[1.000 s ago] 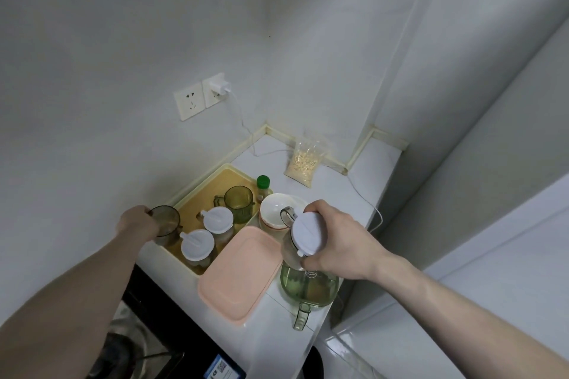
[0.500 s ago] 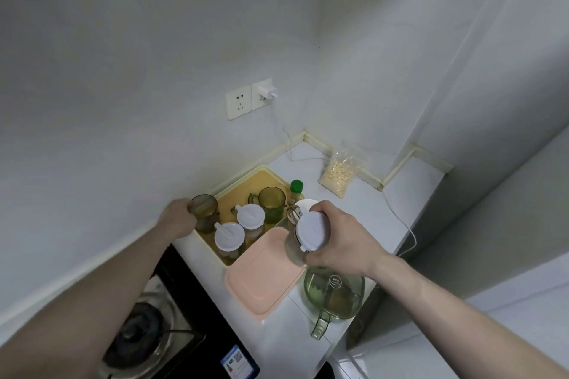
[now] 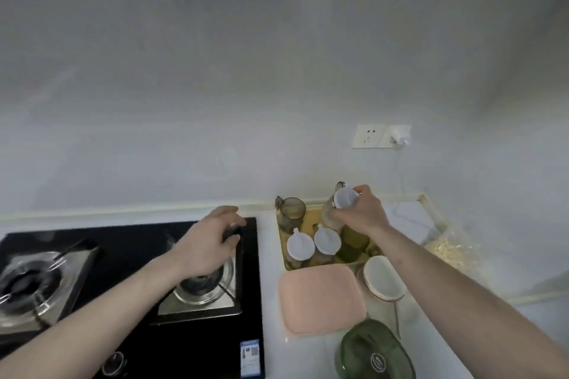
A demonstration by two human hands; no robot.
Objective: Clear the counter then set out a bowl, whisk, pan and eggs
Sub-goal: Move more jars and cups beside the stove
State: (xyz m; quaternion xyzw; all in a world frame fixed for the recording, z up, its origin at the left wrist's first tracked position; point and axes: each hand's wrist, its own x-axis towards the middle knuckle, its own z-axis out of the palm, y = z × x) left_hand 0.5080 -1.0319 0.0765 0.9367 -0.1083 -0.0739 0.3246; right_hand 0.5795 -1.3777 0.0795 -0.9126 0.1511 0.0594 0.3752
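Note:
My right hand [image 3: 360, 215] grips a glass jar with a white lid [image 3: 345, 201] over the back of the yellow tray [image 3: 310, 221]. Above the right burner of the black gas stove [image 3: 254, 280], my left hand [image 3: 206, 243] hovers with loosely curled fingers and holds nothing. A brown glass cup [image 3: 291, 212] stands free at the tray's back left corner. A white bowl [image 3: 381, 281] sits on the counter in front of the tray, to the right of a pink rectangular lid [image 3: 320, 298]. I see no whisk, pan or eggs.
Two more white-lidded jars [image 3: 300, 248] [image 3: 327, 243] and a green cup [image 3: 354, 240] stand in the tray. A green jug [image 3: 372, 351] is at the counter's front edge. A clear bag of pale flakes [image 3: 449, 251] lies far right. A charger [image 3: 398, 135] is plugged into the wall socket.
My left hand let go of the brown cup and moved left over the stove. My right hand carried the white-lidded jar back over the tray. The view swung left.

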